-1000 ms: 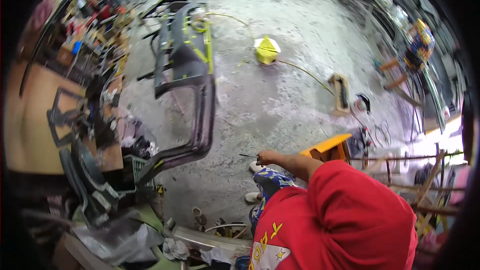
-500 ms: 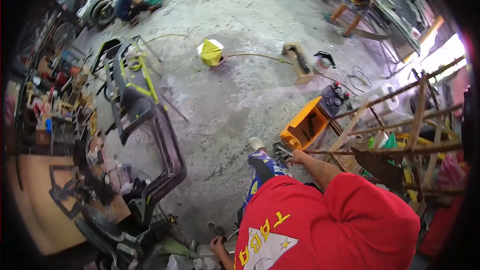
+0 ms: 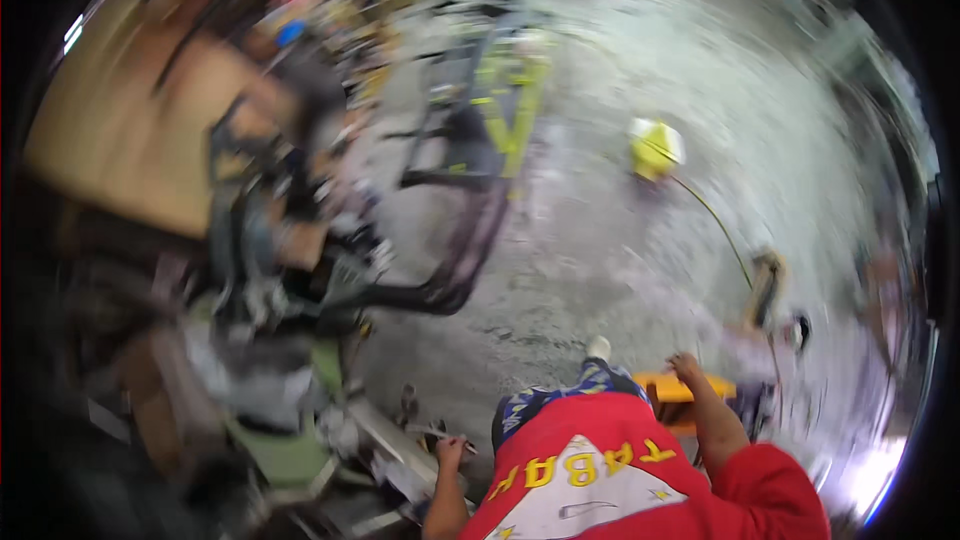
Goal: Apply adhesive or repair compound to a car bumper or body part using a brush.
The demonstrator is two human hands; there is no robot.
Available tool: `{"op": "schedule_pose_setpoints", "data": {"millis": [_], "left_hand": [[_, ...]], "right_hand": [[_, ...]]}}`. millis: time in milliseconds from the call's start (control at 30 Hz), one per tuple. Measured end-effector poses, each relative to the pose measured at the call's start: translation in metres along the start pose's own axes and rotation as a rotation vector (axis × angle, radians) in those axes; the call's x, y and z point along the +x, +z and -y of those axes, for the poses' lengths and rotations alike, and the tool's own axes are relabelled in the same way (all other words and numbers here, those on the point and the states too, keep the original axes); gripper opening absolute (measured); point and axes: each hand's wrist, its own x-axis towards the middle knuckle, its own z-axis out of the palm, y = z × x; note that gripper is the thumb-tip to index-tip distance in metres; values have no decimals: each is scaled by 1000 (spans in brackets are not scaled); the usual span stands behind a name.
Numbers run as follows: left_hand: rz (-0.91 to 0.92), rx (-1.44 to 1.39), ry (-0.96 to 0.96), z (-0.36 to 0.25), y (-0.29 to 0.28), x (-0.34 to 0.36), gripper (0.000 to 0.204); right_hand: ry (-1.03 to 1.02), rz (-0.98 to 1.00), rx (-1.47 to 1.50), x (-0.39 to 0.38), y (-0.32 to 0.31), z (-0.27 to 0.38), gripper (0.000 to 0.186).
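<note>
My left hand (image 3: pixel 450 451) is low in the view, beside a cluttered bench edge. Its fingers are closed around a thin, pale, stick-like thing (image 3: pixel 428 431), too blurred to name. A small dark tool-like thing (image 3: pixel 408 402) lies just beyond it. My right hand (image 3: pixel 686 370) hovers over or beside an orange open box (image 3: pixel 672 390), and whether they touch is unclear. Motion smears its fingers, and nothing shows clearly in them.
On the left stands a dark car body panel (image 3: pixel 470 230) with yellow tape. A yellow-and-white bundle (image 3: pixel 656 148) and a long wooden box (image 3: pixel 766 290) sit on the concrete floor (image 3: pixel 570 240). Beside my left arm are a pale board (image 3: pixel 130 130) and piled scraps (image 3: pixel 250 390).
The view has swung left, so the floor things shift rightward. My right hand has moved from the pale rod beside the orange box. A thin stick-like thing now shows at my left hand.
</note>
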Motion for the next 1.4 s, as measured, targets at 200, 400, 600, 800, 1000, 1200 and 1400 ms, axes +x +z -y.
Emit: {"op": "schedule_pose_setpoints", "data": {"millis": [200,400,600,800,1000,1200,1400], "left_hand": [[-140,25,-125,-34,56,-12,20],[-120,26,-117,-66,108,43,20],[65,425,27,-173,149,121,23],[65,230,131,-313,186,184,28],[-34,116,285,-429,219,193,31],[22,-427,-48,-513,282,179,27],[-75,-702,80,-665,304,147,26]], "right_hand": [[772,103,919,138,-136,-3,42],[464,242,1192,239,-207,45,55],[451,255,1218,288,-289,79,49],[337,-70,1152,354,-358,70,30],[248,29,1400,443,-434,44,36],[213,235,1481,525,-495,-13,38],[71,524,1361,574,-561,-26,37]]}}
